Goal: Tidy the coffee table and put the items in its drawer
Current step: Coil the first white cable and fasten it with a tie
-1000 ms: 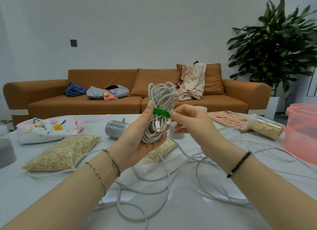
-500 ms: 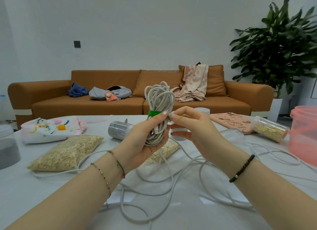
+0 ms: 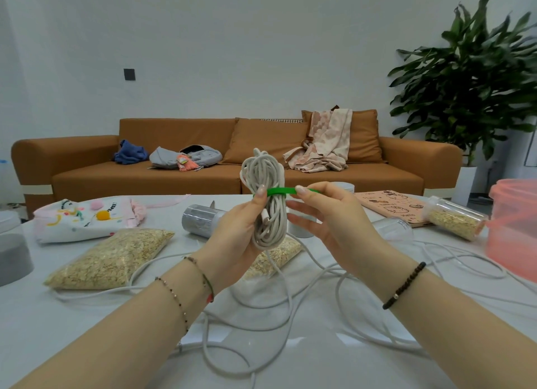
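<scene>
Cable coil [image 3: 268, 205] gripped in left hand [image 3: 235, 234] | right hand [image 3: 328, 217] pinches green strap [image 3: 280, 190] beside it | risk: strap slips loose, coil springs open; tail [image 3: 278, 268] trailing below may snag.

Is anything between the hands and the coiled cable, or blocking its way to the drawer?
Nothing between: the left hand grips the coiled cable, the right hand pinches its green tie. The drawer is out of view; loose cable sprawls on the table below.
</scene>
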Tool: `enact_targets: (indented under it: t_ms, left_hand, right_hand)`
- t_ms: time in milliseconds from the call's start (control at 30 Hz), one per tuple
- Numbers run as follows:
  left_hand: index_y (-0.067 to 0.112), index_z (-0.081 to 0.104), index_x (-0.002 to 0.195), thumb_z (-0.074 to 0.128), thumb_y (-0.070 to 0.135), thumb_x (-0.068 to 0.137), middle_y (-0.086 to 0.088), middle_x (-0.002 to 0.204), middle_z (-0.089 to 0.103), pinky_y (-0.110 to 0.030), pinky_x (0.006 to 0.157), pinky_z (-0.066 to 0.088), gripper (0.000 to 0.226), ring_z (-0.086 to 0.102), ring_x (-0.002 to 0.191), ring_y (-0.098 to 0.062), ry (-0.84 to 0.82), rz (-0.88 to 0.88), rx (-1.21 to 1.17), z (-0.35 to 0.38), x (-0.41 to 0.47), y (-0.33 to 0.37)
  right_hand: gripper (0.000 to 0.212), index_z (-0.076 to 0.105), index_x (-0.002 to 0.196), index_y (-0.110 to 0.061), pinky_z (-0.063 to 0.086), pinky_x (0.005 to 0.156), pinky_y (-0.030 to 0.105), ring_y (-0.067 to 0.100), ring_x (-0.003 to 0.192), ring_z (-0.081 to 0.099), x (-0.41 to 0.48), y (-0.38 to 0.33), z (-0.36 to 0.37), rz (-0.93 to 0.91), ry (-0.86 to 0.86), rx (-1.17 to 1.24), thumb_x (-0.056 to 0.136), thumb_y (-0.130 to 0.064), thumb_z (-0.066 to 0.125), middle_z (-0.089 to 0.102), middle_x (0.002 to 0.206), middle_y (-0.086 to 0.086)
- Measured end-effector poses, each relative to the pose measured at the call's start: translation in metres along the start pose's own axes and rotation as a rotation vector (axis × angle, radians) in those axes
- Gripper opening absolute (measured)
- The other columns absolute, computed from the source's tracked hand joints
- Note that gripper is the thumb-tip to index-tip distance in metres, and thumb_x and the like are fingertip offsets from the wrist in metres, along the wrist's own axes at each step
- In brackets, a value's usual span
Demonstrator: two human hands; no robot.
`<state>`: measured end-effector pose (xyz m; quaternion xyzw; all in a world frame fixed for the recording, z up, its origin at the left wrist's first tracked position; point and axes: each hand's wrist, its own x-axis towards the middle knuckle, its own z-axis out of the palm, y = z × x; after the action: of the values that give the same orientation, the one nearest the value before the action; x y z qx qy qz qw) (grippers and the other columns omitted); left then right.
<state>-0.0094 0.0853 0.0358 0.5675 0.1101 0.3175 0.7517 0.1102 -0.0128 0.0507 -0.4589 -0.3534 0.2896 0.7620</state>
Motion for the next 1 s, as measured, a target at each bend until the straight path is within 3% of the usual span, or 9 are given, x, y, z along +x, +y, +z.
enact_targets:
  t_ms: [133,400,567,700,800,900,1000]
  left_hand:
    - [0.007,0.05,0.128,0.064,0.044,0.085,-0.007,0.091,0.067,-0.039,0.074,0.054,0.059,0.065,0.072,-0.018,0.024,0.002,-0.044,-0.005,0.002,0.002]
    - [0.01,0.049,0.119,0.06,0.041,0.085,-0.005,0.094,0.069,-0.035,0.069,0.055,0.048,0.067,0.076,-0.016,-0.03,0.025,-0.063,-0.003,0.001,-0.002]
    - [0.009,0.05,0.118,0.059,0.043,0.084,-0.006,0.097,0.068,-0.038,0.078,0.056,0.048,0.065,0.078,-0.016,-0.05,0.013,-0.027,-0.001,0.0,-0.002]
    - [0.008,0.051,0.129,0.052,0.043,0.095,-0.005,0.093,0.069,-0.044,0.094,0.048,0.049,0.064,0.076,-0.016,-0.036,-0.019,-0.095,0.002,0.0,-0.004]
    - [0.015,0.061,0.128,0.04,0.046,0.103,-0.005,0.108,0.073,-0.039,0.099,0.048,0.045,0.065,0.096,-0.019,-0.048,-0.041,-0.029,0.005,-0.002,-0.009]
    - [0.017,0.069,0.114,0.036,0.041,0.106,-0.006,0.114,0.074,-0.035,0.095,0.054,0.041,0.067,0.108,-0.02,-0.004,-0.04,0.076,0.008,-0.002,-0.013]
    - [0.011,0.066,0.12,0.041,0.048,0.101,-0.009,0.115,0.073,-0.037,0.093,0.056,0.048,0.069,0.107,-0.022,-0.002,-0.04,0.03,0.01,-0.002,-0.009]
  right_hand:
    - [0.012,0.055,0.089,-0.006,0.062,0.076,0.036,0.027,0.092,0.074,-0.001,-0.001,-0.001,-0.011,0.015,0.043,0.092,0.001,0.065,0.07,0.103,0.024]
    - [0.023,0.05,0.079,-0.009,0.061,0.07,0.033,0.019,0.082,0.065,-0.003,-0.001,-0.002,-0.054,0.069,-0.124,0.091,-0.001,0.067,0.061,0.083,0.007]
    - [0.026,0.05,0.075,-0.011,0.06,0.073,0.033,0.017,0.081,0.062,-0.003,0.002,-0.001,-0.077,0.079,-0.212,0.092,-0.005,0.068,0.061,0.08,0.004]
    - [0.025,0.049,0.076,-0.012,0.06,0.078,0.035,0.017,0.081,0.062,-0.004,0.004,0.0,-0.107,0.034,-0.227,0.092,-0.007,0.067,0.063,0.078,0.003]
    - [0.021,0.049,0.082,-0.009,0.058,0.07,0.028,0.014,0.078,0.068,-0.006,0.001,0.004,-0.204,-0.046,-0.24,0.093,-0.009,0.067,0.069,0.079,0.003]
    - [0.017,0.051,0.088,0.001,0.053,0.06,0.019,0.004,0.066,0.068,-0.008,-0.002,0.004,-0.3,-0.055,-0.337,0.093,-0.006,0.066,0.068,0.067,-0.006]
    - [0.024,0.052,0.093,0.008,0.056,0.06,0.023,0.005,0.067,0.068,-0.005,0.001,0.0,-0.339,0.003,-0.426,0.092,-0.009,0.068,0.067,0.072,0.002]
